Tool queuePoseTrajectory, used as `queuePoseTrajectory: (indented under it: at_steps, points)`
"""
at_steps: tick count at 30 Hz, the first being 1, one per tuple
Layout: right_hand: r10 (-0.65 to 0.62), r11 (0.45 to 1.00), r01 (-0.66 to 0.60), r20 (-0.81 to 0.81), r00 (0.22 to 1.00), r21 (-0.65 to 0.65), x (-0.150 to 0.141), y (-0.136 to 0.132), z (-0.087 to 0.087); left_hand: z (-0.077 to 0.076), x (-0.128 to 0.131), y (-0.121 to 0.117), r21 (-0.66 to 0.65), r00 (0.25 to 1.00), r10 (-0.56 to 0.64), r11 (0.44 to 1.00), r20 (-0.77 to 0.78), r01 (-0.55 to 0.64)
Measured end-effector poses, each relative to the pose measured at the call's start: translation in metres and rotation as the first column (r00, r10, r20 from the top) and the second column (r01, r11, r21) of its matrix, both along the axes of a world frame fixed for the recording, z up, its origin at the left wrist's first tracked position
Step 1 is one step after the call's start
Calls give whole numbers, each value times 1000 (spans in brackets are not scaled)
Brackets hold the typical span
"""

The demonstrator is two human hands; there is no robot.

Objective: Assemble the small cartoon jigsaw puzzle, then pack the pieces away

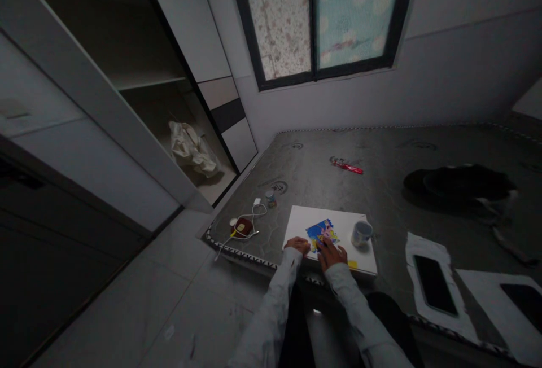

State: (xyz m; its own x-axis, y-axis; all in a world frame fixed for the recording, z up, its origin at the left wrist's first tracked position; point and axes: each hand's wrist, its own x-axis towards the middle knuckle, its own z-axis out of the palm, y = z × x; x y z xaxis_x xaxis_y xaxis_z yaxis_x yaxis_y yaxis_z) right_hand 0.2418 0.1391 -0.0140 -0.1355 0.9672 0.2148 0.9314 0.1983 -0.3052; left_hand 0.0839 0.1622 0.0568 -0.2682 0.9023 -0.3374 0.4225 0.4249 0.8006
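Note:
A white board lies near the front edge of a grey mattress. A blue, pink and yellow picture sits on the board. My left hand rests curled on the board's front left edge, beside the picture. My right hand lies on the lower part of the picture, fingers stretched toward it. I cannot make out anything held in either hand. A small cup stands on the board to the right of the picture. A yellow piece lies near my right wrist.
Left of the board lie a dark red item with a white cable and a small jar. A red object lies further back. Dark clothing is at the right, a phone on white paper nearer. An open wardrobe stands left.

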Motion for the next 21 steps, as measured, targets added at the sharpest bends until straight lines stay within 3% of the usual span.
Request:
queuePoseTrajectory:
  at_steps: [5,9,12,15,21]
  points:
    - [13,996,-12,10,1000,-87,-2,-2,-2,2,4,-2,-27,922,-212,976,-324,215]
    - [19,992,-16,20,1000,-122,0,-1,2,4,13,6,-81,845,-314,947,-432,310]
    - [34,991,-32,11,999,-131,3,2,6,9,16,12,-154,813,-361,932,-457,327]
    - [49,990,-49,-7,999,-134,7,5,7,11,16,12,-180,830,-359,933,-427,311]
    - [14,996,-19,-55,998,-92,7,13,6,2,7,4,-81,915,-249,968,-316,236]
